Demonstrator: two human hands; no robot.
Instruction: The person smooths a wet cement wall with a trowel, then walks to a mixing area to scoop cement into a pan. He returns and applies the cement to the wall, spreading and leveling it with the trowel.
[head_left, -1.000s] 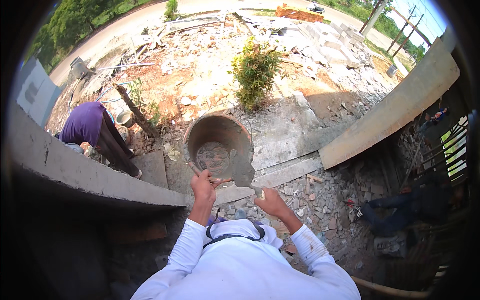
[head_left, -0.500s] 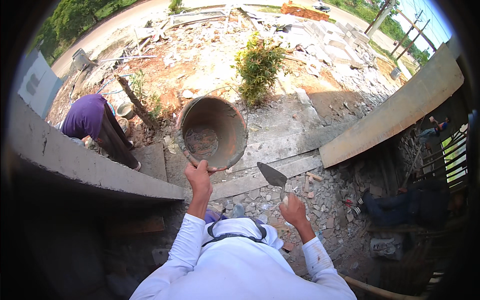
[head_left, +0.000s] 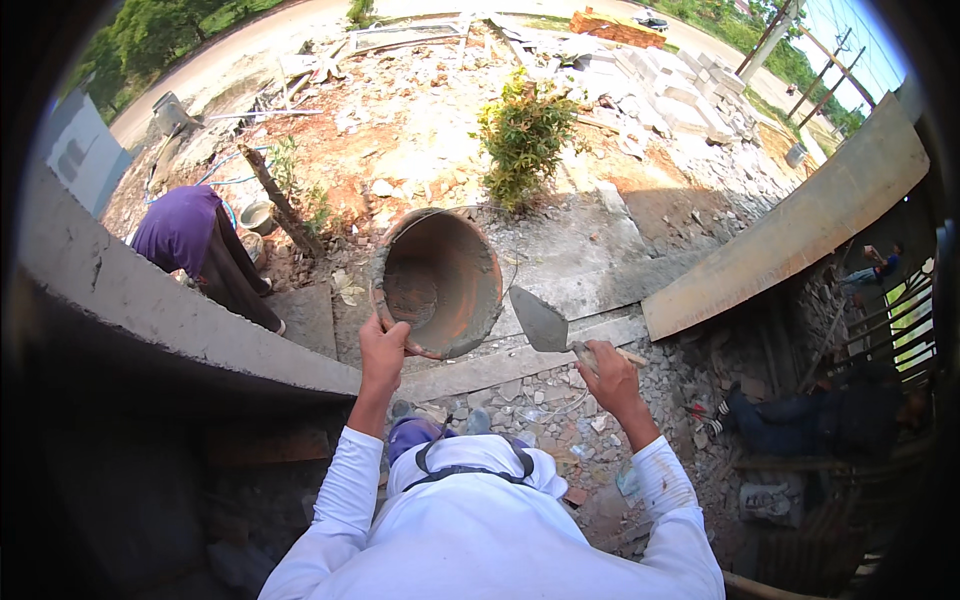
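The work with the mortar looks well under way, judging by how little lies in the bucket (head_left: pixel 462 275): a thin, dark grey layer of mortar (head_left: pixel 412 295) on the floor and a smeared skin up the walls. What seems left is that remnant and whatever clings to the sides; how deep it goes, you cannot tell from this angle

The bucket hangs in front of you, tilted so that its round mouth faces you, above the concrete slab (head_left: pixel 580 255). Your left grip (head_left: pixel 382 352) is closed on its near rim, thumb over the edge. Your right grip (head_left: pixel 610 378) is wrapped round the handle of the trowel (head_left: pixel 540 320), whose blade sits just beside the bucket's right side, apart from it, tip toward the upper left

The blade is leaf-shaped, flat and pointed, its face a dull, wet-looking grey; whether it bears a thick load or just a film is unclear. The bucket's wall shows orange-brown between rough grey crusts, lumpiest at the lip, and a thin wire bail arcs off to its right. Below lies sharp, angular rubble (head_left: pixel 520 400) in pale greys and reddish bits, against the smoother, straight-edged slab
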